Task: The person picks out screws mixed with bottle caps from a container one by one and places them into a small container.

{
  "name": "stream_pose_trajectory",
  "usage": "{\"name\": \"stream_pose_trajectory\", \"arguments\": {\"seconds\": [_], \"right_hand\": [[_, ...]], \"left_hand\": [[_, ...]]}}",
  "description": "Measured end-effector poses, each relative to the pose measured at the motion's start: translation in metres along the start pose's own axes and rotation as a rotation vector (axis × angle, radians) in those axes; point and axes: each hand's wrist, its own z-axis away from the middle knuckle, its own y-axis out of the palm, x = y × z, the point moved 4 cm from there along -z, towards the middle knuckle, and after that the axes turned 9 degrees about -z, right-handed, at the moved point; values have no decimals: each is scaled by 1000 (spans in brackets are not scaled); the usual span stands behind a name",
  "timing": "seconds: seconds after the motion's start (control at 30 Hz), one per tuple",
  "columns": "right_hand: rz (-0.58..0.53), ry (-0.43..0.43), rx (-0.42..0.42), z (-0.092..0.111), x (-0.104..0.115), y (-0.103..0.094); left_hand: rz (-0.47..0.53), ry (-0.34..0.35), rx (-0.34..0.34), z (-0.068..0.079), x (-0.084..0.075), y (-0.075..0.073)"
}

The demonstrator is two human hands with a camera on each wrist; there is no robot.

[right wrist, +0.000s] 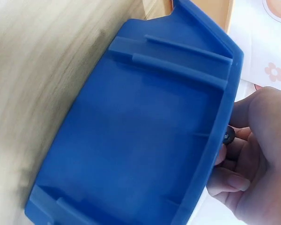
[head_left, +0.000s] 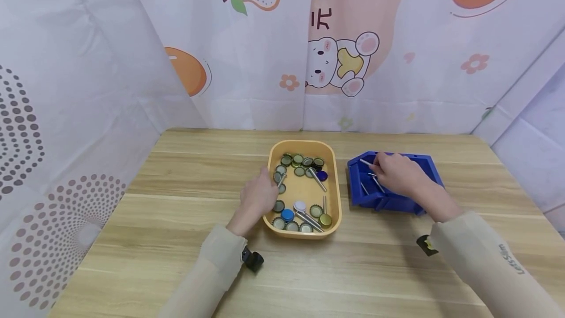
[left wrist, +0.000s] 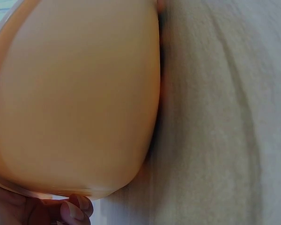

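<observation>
Clearly, the yellow tray [head_left: 336, 195] sat at the middle of the wooden table [head_left: 176, 259], holding bottle caps [head_left: 300, 160] and metal bolts [head_left: 317, 179]. Just right of the tray stood a blue bin [head_left: 423, 166] with more bolts inside. The left hand [head_left: 258, 197] lay over the tray's left rim, fingers curled around a bolt [head_left: 281, 179] among the caps. The right hand [head_left: 397, 173] hovered over the bin, pinching a bolt [head_left: 366, 162]. Only the head view showed these contents. The left wrist view showed just the tray's outer wall [left wrist: 75, 103] and fingertips [left wrist: 75, 211] below it; the right wrist view showed the bin's underside [right wrist: 140, 140] with fingers [right wrist: 234, 180] curled past its edge.
</observation>
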Motion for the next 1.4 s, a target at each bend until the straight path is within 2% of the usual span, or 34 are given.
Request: {"name": "stream_pose_trajectory", "arguments": {"seconds": [0.3,0.87,1.13,1.4], "right_hand": [[56,-23,3,2,1,-1],[29,-91,-59,-3,20,-9],[7,-132,-43,-6,42,-11],[-3,-152,-16,-7,62,0]], "left_hand": [[4,1,-5,0,0,0],[-3,6,-13,0,0,0],[7,8,-11,0,-1,-1],[-9,11,-12,-1,1,1]]}}
